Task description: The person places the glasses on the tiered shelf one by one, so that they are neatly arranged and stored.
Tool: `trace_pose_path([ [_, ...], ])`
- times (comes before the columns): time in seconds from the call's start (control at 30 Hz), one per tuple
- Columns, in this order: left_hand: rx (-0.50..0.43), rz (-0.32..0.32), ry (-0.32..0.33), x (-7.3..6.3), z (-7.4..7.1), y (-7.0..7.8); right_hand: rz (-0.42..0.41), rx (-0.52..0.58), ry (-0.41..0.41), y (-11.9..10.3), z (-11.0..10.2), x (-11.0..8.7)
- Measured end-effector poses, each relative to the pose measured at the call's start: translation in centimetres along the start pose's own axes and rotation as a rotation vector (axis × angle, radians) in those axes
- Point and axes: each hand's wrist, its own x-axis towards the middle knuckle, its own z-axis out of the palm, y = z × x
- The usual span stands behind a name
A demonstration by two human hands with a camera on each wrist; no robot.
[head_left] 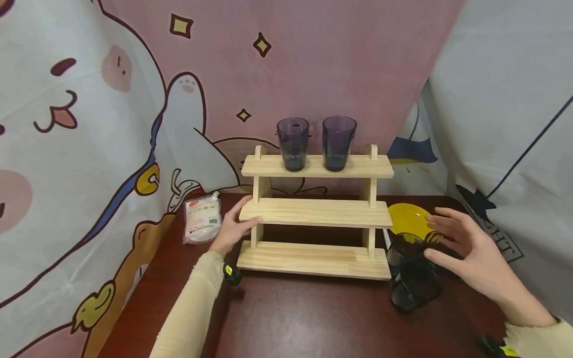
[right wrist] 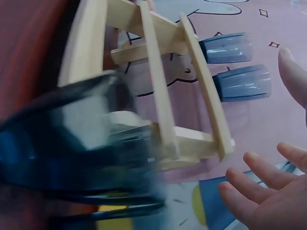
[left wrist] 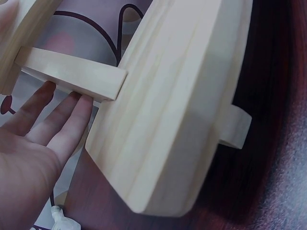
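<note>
A three-step wooden shelf rack point(head_left: 315, 212) stands on the table. My left hand point(head_left: 233, 227) grips its left end, thumb over the middle board and fingers against the side upright point(left wrist: 72, 72). On the top board stand two tinted drinking glasses, the left one point(head_left: 293, 144) and the right one point(head_left: 339, 143), both upright. More dark glasses point(head_left: 416, 286) are grouped at the rack's right; they overlap, so their number is unclear. Beside and above them my right hand point(head_left: 470, 253) is spread, holding nothing. A blurred glass point(right wrist: 76, 143) looms large in the right wrist view.
A yellow plate point(head_left: 408, 219) lies behind the dark glasses. Left of the rack is a white pouch in clear plastic point(head_left: 202, 219). Printed cloth point(head_left: 340, 59) hangs behind and at both sides of the dark red table point(head_left: 309, 318).
</note>
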Motion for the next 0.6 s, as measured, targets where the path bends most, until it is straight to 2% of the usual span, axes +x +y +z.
trace_pose_path([
  [0.13,0.014,-0.004,0.012,0.1,-0.1,-0.1,-0.022,0.0,0.001,0.7,0.7,-2.0],
  [0.3,0.011,-0.007,0.011,0.0,-0.1,-0.1,-0.002,-0.002,-0.001,1.5,1.5,-4.0],
  [0.6,-0.006,-0.006,0.002,0.0,0.0,0.1,0.13,-0.042,-0.02,2.7,2.8,-6.4],
])
